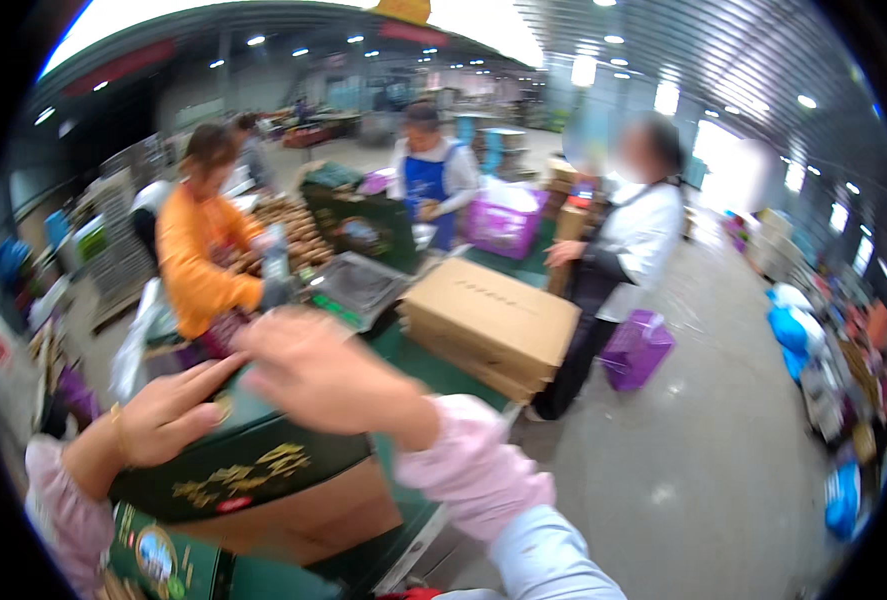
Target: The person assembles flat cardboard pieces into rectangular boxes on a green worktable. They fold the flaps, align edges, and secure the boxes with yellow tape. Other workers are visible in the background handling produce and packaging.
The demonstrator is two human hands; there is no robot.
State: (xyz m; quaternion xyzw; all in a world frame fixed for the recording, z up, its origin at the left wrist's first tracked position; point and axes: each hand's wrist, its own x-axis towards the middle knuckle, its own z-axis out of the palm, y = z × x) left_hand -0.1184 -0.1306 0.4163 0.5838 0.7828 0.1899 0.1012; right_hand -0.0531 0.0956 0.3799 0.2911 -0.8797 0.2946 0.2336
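A dark green gift box [313,455] with gold lettering stands in front of me, with brown cardboard [308,515] showing below its green upper part. My left hand [168,415] lies on the box's left top edge, its fingers stretched out. Over the top of the box is my right hand [328,375], blurred by motion; its fingers appear extended and nothing shows in them. Whether the right palm touches the box, I cannot tell. Another green box [168,555] with a round picture is below, at the lower left.
A closed cardboard carton [493,315] sits on the green table beside a scale [358,285]. Beyond are a heap of round brown produce [303,235] and a purple basket [503,220]. Co-workers stand around the table. A purple crate [638,350] rests on the floor.
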